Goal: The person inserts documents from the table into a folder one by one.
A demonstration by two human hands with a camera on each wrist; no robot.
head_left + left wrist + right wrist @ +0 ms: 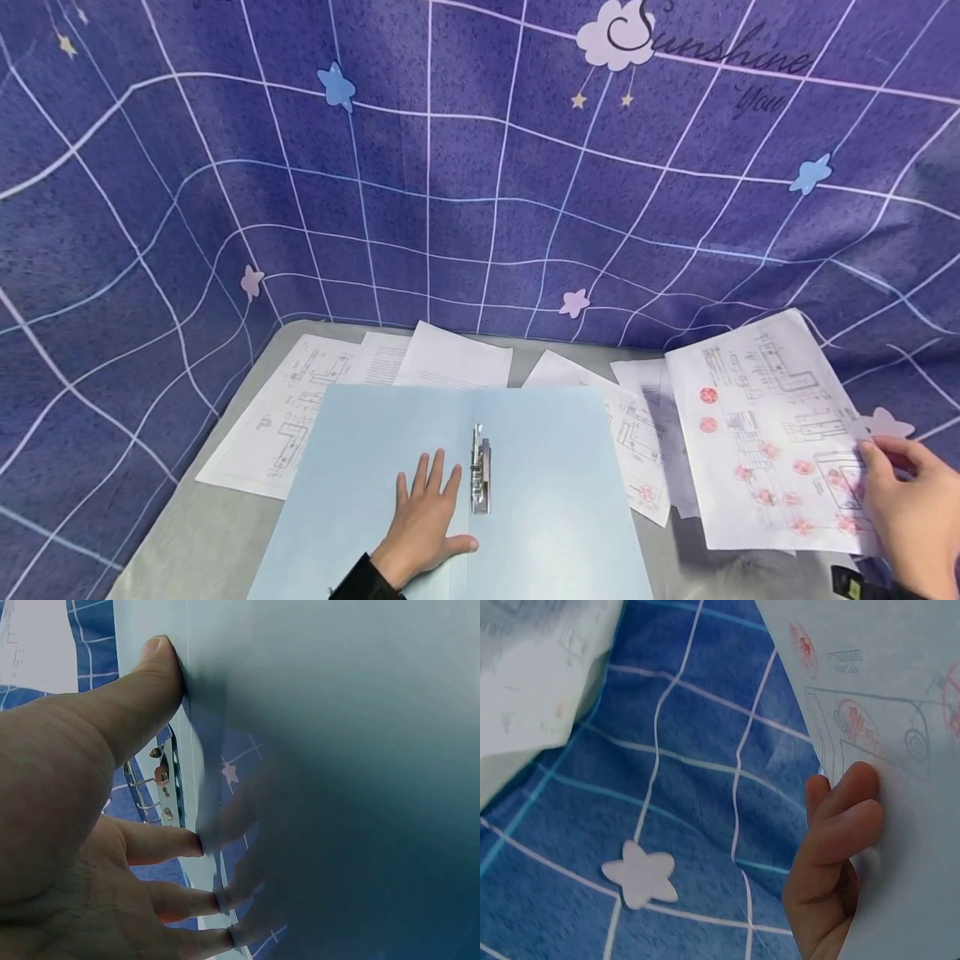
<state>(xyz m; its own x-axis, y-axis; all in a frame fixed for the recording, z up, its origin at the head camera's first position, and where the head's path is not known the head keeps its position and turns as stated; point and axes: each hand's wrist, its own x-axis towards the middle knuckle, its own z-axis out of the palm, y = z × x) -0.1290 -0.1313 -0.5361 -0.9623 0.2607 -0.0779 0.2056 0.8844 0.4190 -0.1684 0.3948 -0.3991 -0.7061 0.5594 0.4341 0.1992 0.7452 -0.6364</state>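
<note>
A light blue folder (pixel 547 533) lies spread flat on the table, with a metal lever clip (pixel 481 471) near its middle fold. My left hand (pixel 427 517) rests on the folder's left half, fingers straight and spread, just left of the clip. In the left wrist view the thumb and fingertips of that hand (pixel 112 750) touch the glossy folder surface (pixel 375 712). At the right, my right hand (pixel 911 508) pinches the right edge of a paper sheet (pixel 757 450) printed with line drawings and red stamps. The right wrist view shows the sheet (pixel 907 825) between the thumb and curled fingers (pixel 847 832).
Printed sheets (pixel 300 408) lie beyond the folder on the left, and a blank-looking page (pixel 453 358) sits behind it. More drawings (pixel 633 433) stick out on the folder's right. A purple-blue patterned cloth (pixel 450 167) hangs behind the grey table (pixel 187 533).
</note>
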